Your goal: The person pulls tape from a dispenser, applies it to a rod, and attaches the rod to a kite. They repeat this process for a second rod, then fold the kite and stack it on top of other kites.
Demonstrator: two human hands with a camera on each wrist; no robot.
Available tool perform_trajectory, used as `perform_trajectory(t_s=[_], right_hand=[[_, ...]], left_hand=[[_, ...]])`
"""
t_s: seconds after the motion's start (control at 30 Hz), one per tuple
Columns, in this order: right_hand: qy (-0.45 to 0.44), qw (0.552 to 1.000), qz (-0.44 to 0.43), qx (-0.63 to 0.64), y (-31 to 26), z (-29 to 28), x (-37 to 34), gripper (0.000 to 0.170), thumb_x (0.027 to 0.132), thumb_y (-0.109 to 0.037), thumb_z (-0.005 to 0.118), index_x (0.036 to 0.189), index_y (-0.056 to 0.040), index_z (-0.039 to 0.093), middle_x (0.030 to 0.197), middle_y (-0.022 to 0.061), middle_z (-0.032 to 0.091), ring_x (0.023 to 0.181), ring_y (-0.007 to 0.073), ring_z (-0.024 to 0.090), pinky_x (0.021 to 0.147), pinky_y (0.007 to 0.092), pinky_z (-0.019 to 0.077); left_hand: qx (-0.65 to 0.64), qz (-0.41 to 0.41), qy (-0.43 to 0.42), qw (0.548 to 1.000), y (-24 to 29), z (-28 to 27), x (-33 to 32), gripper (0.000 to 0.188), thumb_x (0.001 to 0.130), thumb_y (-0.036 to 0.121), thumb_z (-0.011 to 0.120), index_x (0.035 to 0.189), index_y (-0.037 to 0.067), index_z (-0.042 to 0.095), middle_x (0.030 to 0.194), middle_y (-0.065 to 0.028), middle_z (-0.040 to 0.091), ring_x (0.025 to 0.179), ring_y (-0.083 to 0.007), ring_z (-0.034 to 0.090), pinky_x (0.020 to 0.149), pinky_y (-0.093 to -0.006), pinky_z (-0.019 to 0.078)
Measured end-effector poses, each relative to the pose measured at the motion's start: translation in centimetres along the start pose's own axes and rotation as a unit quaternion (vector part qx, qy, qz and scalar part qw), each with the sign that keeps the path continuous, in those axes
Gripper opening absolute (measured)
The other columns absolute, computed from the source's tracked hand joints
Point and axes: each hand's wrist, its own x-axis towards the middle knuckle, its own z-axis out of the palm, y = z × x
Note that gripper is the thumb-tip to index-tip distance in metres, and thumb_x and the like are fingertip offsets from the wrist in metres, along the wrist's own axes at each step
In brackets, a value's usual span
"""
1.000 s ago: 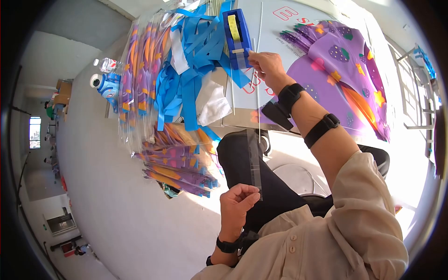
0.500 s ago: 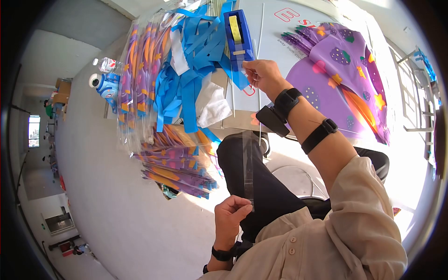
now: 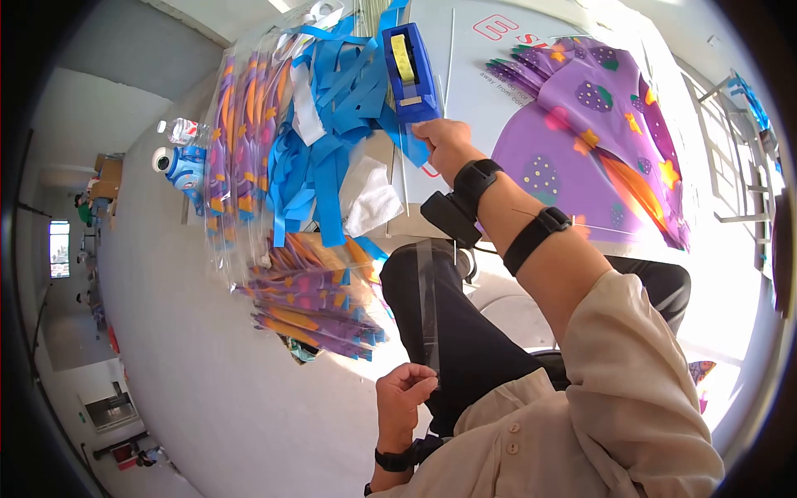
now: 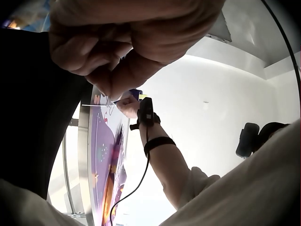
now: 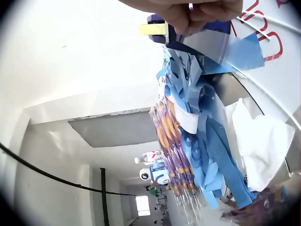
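Note:
My left hand [image 3: 405, 394] pinches the lower end of a long clear tape strip [image 3: 427, 307], which stretches upward across the dark trouser leg toward the table. At the table's near side, a blue tape dispenser [image 3: 411, 70] holds a yellow-cored roll. Right at the dispenser's front end is my right hand [image 3: 448, 145], its thumb and fingers pinching the clear tape [image 5: 209, 44], as the right wrist view shows. Seen from the left wrist, the left hand [image 4: 127, 37] has its fingers curled with thumb and fingertip together; little of the tape shows there.
Blue strips [image 3: 332, 149] and a white cloth [image 3: 369, 195] lie left of the dispenser. Farther left are bagged purple-orange printed pieces [image 3: 245, 133] and bottles [image 3: 184, 166]. Purple printed sheets [image 3: 581, 149] cover the table's right side. A thin white rod [image 3: 449, 58] lies beside the dispenser.
My left hand has drawn down toward the body with the tape strip. The right hand has shifted slightly down and left, staying by the dispenser's front. The head view has shifted a little.

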Motion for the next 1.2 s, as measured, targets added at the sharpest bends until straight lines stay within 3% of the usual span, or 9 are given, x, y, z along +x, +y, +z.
perform_trajectory(t_s=[0.03,0.13,0.27,0.4,0.57,0.67,0.8,1.0,1.2], right_hand=[[-0.053,0.996,0.051,0.049,-4.7,-1.9,-7.0,0.009,0.075,0.002,0.069,0.077,-0.0029,0.061,0.069,0.0043,0.056,0.055,0.0105,0.045,0.049,0.0237,0.0361],[-0.144,0.962,0.115,0.203,-6.4,-6.0,-7.1,0.012,0.075,0.000,0.069,0.077,-0.0059,0.059,0.066,0.0021,0.052,0.053,0.0079,0.041,0.047,0.0223,0.0320],[-0.243,0.906,0.079,0.338,-8.2,-17.8,-10.5,0.008,0.078,-0.002,0.065,0.080,-0.0042,0.057,0.070,0.0016,0.053,0.057,0.0079,0.043,0.052,0.0228,0.0359],[-0.110,0.912,-0.028,0.393,-8.4,-29.9,-19.0,0.002,0.085,-0.006,0.057,0.085,-0.0046,0.055,0.074,0.0032,0.053,0.062,0.0090,0.045,0.054,0.0243,0.0375],[-0.096,0.898,-0.091,0.420,-2.4,-43.2,-25.6,0.004,0.085,-0.005,0.054,0.088,-0.0058,0.056,0.082,0.0037,0.053,0.064,0.0100,0.044,0.057,0.0241,0.0381],[-0.073,0.887,-0.079,0.449,-0.1,-44.8,-26.8,0.005,0.083,-0.003,0.056,0.086,-0.0055,0.058,0.079,0.0048,0.054,0.063,0.0091,0.044,0.055,0.0222,0.0371],[0.036,0.893,-0.067,0.443,1.5,-44.5,-24.7,0.002,0.081,-0.002,0.058,0.081,-0.0037,0.057,0.072,0.0031,0.054,0.058,0.0080,0.044,0.049,0.0213,0.0342],[0.159,0.969,-0.105,0.156,1.9,-42.8,-20.4,0.008,0.077,-0.001,0.067,0.073,-0.0011,0.059,0.064,-0.0017,0.052,0.051,0.0042,0.040,0.045,0.0179,0.0296],[0.201,0.944,-0.133,0.226,2.9,-40.9,-17.7,0.008,0.074,-0.003,0.071,0.077,0.0003,0.064,0.064,0.0009,0.057,0.052,0.0051,0.047,0.047,0.0173,0.0338]], left_hand=[[-0.007,0.018,0.016,1.000,-0.2,-0.5,-0.2,0.007,0.076,0.000,0.065,0.083,0.000,0.064,0.070,0.0004,0.060,0.058,-0.0035,0.049,0.053,-0.0153,0.0362],[-0.006,0.041,0.025,0.999,-0.5,-2.1,-0.5,0.008,0.076,-0.002,0.062,0.083,-0.001,0.064,0.065,0.0035,0.055,0.056,-0.0025,0.043,0.052,-0.0165,0.0324],[0.032,0.071,-0.023,0.997,0.4,-2.6,0.2,0.006,0.078,-0.001,0.061,0.083,-0.002,0.063,0.068,0.0037,0.054,0.059,-0.0027,0.044,0.054,-0.0170,0.0331],[0.104,0.125,-0.144,0.976,2.7,0.6,1.4,0.003,0.080,0.000,0.061,0.082,-0.002,0.061,0.071,0.0028,0.053,0.064,-0.0038,0.046,0.057,-0.0183,0.0349],[0.307,0.256,-0.236,0.886,4.0,4.2,3.6,0.007,0.080,0.005,0.062,0.077,0.003,0.056,0.076,-0.0004,0.052,0.064,-0.0090,0.042,0.054,-0.0225,0.0328],[0.388,0.366,-0.208,0.820,6.0,6.5,4.2,0.005,0.076,0.004,0.062,0.076,0.005,0.057,0.083,-0.0038,0.055,0.068,-0.0136,0.044,0.058,-0.0264,0.0364],[0.367,0.237,-0.211,0.875,8.4,7.6,4.7,0.010,0.081,0.006,0.062,0.075,0.000,0.057,0.067,0.0030,0.051,0.062,-0.0038,0.043,0.057,-0.0199,0.0341],[0.376,0.249,-0.137,0.882,10.4,7.5,8.7,0.008,0.082,0.004,0.062,0.087,-0.002,0.063,0.074,0.0015,0.058,0.068,-0.0041,0.048,0.062,-0.0181,0.0382],[0.330,0.262,-0.076,0.904,12.3,8.8,12.4,0.009,0.083,0.005,0.061,0.087,-0.003,0.062,0.075,0.0016,0.058,0.068,-0.0033,0.048,0.060,-0.0155,0.0368]])
